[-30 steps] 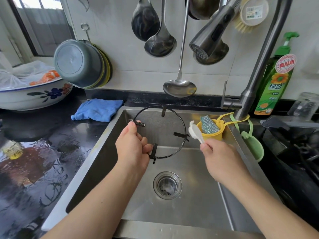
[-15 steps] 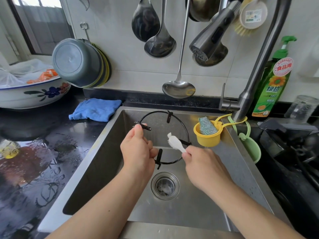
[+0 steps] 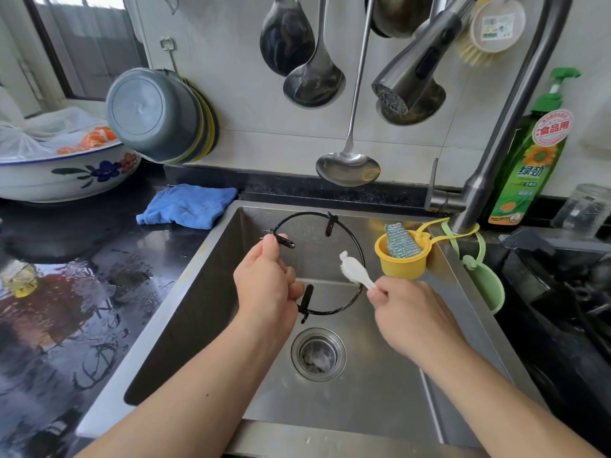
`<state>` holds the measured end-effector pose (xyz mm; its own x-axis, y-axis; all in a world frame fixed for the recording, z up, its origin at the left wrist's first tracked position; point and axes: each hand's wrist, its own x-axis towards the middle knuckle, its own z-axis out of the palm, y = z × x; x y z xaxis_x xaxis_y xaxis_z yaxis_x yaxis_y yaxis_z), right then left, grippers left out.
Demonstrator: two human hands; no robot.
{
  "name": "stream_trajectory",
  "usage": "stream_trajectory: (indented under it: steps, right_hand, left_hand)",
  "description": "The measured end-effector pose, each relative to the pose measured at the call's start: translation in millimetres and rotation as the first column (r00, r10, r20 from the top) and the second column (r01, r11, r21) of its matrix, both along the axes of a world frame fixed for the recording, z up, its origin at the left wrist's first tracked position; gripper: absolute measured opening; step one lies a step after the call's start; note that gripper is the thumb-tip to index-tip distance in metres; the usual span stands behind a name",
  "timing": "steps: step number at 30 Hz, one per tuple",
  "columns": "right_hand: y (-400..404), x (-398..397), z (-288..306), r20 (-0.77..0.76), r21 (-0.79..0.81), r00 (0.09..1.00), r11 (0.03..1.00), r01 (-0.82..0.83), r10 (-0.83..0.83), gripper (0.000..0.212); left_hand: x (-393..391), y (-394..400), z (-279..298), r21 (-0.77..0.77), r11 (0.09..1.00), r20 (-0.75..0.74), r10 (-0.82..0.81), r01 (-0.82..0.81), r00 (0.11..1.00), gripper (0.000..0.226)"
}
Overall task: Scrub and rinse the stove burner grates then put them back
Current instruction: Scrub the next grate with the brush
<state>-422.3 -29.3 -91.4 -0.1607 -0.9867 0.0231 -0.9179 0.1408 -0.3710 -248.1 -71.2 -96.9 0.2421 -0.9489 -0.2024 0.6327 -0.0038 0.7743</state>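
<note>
Over the steel sink (image 3: 380, 408), above its drain, the left hand (image 3: 266, 285) grips a thin black ring-shaped burner grate (image 3: 353, 238), held upright. The right hand (image 3: 410, 314) pinches a small white brush (image 3: 353, 271) whose head touches the ring's right side. Scrubbing appears to be under way; rinsing and putting back seem still ahead, since no water runs from the faucet (image 3: 410, 77). At the sink's right rim, a yellow cup (image 3: 401, 262) holds a scouring pad (image 3: 400, 241); beside it hangs a green holder (image 3: 486, 285), contents unseen.

one grate (image 3: 344, 226), one brush (image 3: 353, 270), three ladles (image 3: 347, 166), two hands (image 3: 267, 285)
</note>
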Motion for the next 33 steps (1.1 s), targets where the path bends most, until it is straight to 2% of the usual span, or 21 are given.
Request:
stream_trajectory:
  steps: [2, 8, 15, 18, 22, 25, 28, 31, 33]
  right_hand:
    - [-1.5, 3.5, 1.8, -0.003, -0.025, 1.0, 1.0, -0.011, 0.011, 0.033]
    - [2.0, -22.1, -2.3, -0.031, 0.022, 0.998, 0.998, 0.052, -0.051, 0.036]
    - [0.4, -11.8, 1.1, 0.048, -0.054, 0.999, 0.998, 0.023, -0.02, 0.034]
    - [3.1, -10.7, 3.9, 0.08, -0.071, 0.997, 0.997, 0.021, -0.015, 0.033]
    - [-1.3, 7.0, -1.9, 0.014, -0.056, 0.998, 0.996, -0.066, 0.067, 0.034]
    - [-2.3, -1.6, -2.4, -0.036, -0.049, 0.999, 0.999, -0.002, 0.001, 0.032]
    - [2.1, -23.6, -1.8, -0.029, 0.035, 0.998, 0.998, 0.057, -0.056, 0.033]
    - [1.3, -15.4, 1.5, 0.078, -0.08, 0.997, 0.996, 0.03, -0.024, 0.034]
    - [-1.0, -0.8, 3.0, 0.095, -0.13, 0.995, 0.991, -0.028, 0.04, 0.034]
  left_hand:
    - [-2.1, 1.0, 0.9, -0.003, 1.0, 0.02, -0.011, 0.011, 1.0, 0.028]
    - [15.0, -7.1, 4.1, 0.029, 0.998, -0.065, 0.058, -0.056, 0.996, 0.031]
    - [21.9, -11.1, 2.1, 0.048, 0.995, -0.067, 0.096, -0.093, 0.993, 0.028]
    - [19.0, -9.8, 2.1, 0.035, 0.997, -0.072, 0.071, -0.069, 0.995, 0.032]
    - [0.3, -1.2, -1.3, -0.006, 1.0, -0.004, -0.025, 0.025, 1.0, 0.033]
    - [8.0, -4.8, 0.2, 0.006, 1.0, -0.006, 0.015, -0.015, 1.0, 0.033]
    - [26.2, -14.0, 0.8, 0.028, 0.997, -0.089, 0.075, -0.073, 0.993, 0.033]
    - [20.8, -12.7, 0.0, 0.018, 0.998, -0.038, 0.056, -0.055, 0.998, 0.032]
    - [14.8, -10.1, -0.4, 0.012, 0.999, -0.022, 0.036, -0.036, 0.999, 0.032]
